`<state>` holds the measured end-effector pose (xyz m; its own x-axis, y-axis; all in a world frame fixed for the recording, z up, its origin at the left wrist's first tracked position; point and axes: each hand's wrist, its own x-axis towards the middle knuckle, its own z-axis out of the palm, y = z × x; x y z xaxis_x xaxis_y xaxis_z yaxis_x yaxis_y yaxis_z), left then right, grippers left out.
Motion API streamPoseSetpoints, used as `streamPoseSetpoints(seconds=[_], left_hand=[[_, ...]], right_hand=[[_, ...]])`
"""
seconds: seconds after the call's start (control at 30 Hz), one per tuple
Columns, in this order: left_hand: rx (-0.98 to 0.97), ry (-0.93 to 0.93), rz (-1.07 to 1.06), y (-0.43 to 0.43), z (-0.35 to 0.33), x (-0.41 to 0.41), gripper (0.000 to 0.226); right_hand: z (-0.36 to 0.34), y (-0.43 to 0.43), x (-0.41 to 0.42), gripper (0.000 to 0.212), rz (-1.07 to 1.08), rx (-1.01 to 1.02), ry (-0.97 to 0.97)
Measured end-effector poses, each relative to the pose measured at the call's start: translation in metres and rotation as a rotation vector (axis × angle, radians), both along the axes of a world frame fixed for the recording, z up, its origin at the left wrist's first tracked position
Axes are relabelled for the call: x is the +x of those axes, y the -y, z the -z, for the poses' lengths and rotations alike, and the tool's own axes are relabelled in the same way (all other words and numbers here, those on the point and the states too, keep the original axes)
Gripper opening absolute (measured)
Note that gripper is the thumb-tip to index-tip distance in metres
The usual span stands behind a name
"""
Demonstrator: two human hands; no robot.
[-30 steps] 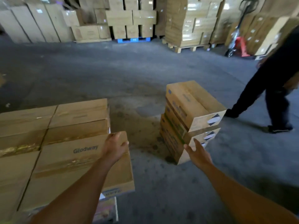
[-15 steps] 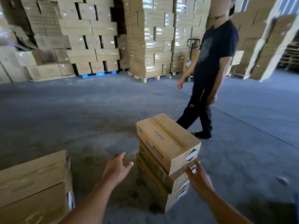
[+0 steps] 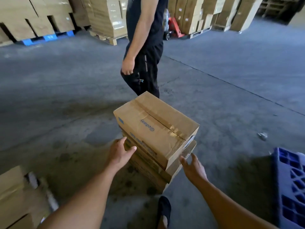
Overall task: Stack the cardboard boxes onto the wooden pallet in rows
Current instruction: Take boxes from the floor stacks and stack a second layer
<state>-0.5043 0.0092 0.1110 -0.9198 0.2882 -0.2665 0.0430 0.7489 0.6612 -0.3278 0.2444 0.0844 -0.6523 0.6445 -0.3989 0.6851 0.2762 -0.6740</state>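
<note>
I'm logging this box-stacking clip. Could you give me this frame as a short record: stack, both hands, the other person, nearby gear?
stack: stack of cardboard boxes on the concrete floor; top box taped shut
hands: left hand open at the stack's left side, contact unclear; right hand open by its near right corner
bystander: person in dark clothes standing just behind the stack
gear: blue plastic pallet at right; orange pallet jack far back
</note>
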Motion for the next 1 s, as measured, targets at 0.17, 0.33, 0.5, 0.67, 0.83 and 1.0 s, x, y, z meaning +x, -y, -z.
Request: streamPoseSetpoints(seconds=[0.17,0.33,0.5,0.67,0.83,1.0], left_hand=[[-0.131,0.009,0.075,-0.03,0.011,-0.063,0.073],[-0.213,0.009,0.158,-0.056,0.021,-0.125,0.073],[-0.259,-0.016,0.257,-0.072,0.035,-0.199,0.075],[-0.34,-0.033,0.419,-0.078,0.055,-0.281,0.084],[-0.335,-0.051,0.519,-0.069,0.077,-0.342,0.102],[-0.366,0.085,0.427,-0.066,0.102,-0.379,0.134]], right_hand=[[0.028,-0.021,-0.049,0.08,0.123,-0.115,0.07],[0.047,-0.023,-0.081,0.076,0.225,-0.191,0.088],[0.064,-0.009,-0.105,0.072,0.376,-0.257,0.052],[0.071,0.013,-0.131,0.083,0.603,-0.25,0.084],[0.079,0.048,-0.149,0.078,0.84,-0.304,0.02],[0.088,0.061,-0.153,0.088,1.021,-0.328,0.033]])
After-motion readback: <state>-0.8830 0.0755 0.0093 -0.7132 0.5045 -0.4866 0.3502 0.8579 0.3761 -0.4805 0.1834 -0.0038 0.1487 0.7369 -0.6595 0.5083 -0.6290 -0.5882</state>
